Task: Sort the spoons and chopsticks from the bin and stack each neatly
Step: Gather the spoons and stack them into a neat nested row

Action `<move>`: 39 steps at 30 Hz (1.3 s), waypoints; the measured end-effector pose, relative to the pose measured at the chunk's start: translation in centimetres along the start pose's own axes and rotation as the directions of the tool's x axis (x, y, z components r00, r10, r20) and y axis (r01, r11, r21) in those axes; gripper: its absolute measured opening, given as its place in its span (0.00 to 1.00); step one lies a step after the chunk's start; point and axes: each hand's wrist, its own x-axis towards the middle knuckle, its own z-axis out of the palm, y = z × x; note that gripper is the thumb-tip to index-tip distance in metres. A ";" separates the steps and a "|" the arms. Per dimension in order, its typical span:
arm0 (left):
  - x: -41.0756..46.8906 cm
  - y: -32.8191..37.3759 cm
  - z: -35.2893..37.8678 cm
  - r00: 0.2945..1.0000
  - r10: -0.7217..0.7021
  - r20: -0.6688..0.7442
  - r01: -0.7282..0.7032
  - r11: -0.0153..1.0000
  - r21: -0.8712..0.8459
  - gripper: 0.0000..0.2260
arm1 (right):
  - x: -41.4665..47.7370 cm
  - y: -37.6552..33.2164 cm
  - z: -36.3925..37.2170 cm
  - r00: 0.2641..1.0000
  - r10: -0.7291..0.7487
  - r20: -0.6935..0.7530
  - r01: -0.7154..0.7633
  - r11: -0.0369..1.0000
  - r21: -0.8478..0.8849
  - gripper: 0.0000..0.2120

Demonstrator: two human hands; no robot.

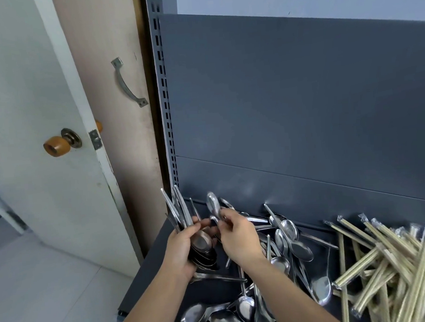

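**Spoon-gathering step of the sort.** The left hand (180,248) closes its grip round a nested stack of spoons (201,243). The bowls are cupped one inside another against the palm, and the flat handles fan upward past the fingers. The right hand (239,237) pinches a single spoon (213,203) by its handle, bowl uppermost, just beside the stack.

On this evidence, the step in hand is adding one more spoon to the held stack. Many spoons remain to be gathered, and the chopsticks appear not yet tidied.

The next move calls for turning the single spoon so that its bowl faces the same way as the others. It would then seat on the top bowl with the handles brought into line. The left thumb would probably need to ease off slightly to admit it without letting the fanned handles slip.

**Materials.**
- **Loose spoons** (287,236) lie scattered over the dark grey shelf (149,278), below and to the right of the hands, overlapping at all angles. They are polished metal with shallow oval bowls and thin strap-like handles. They look smooth and reflective, and are likely to slide on one another.
- **Chopsticks** (389,261) lie heaped at the right end of the shelf, well apart from the hands. They are pale, straight sticks, each set sealed in a clear crinkled wrapper.
- **Shelf and back panel** (303,104) look like matt painted sheet metal.
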 end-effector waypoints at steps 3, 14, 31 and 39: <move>-0.7 0.4 0.1 0.995 -0.073 0.062 0.069 0.996 0.054 0.10 | 0.4 -0.1 -0.2 0.980 -0.170 -0.108 0.161 0.983 -0.088 0.08; -1.8 1.4 -0.9 0.943 -0.215 0.255 0.170 0.968 0.187 0.10 | 0.2 -1.3 0.7 0.959 -0.282 0.038 0.272 0.949 0.161 0.23; 0.7 3.2 -6.4 0.963 -0.188 -0.193 0.195 0.981 0.017 0.10 | 3.8 2.1 5.1 0.910 -0.381 0.161 0.393 0.676 -0.623 0.03; 2.2 4.0 -4.8 0.989 -0.107 -0.101 0.101 0.993 -0.063 0.13 | 0.8 -1.7 4.7 0.842 -0.516 0.155 0.518 0.855 0.029 0.12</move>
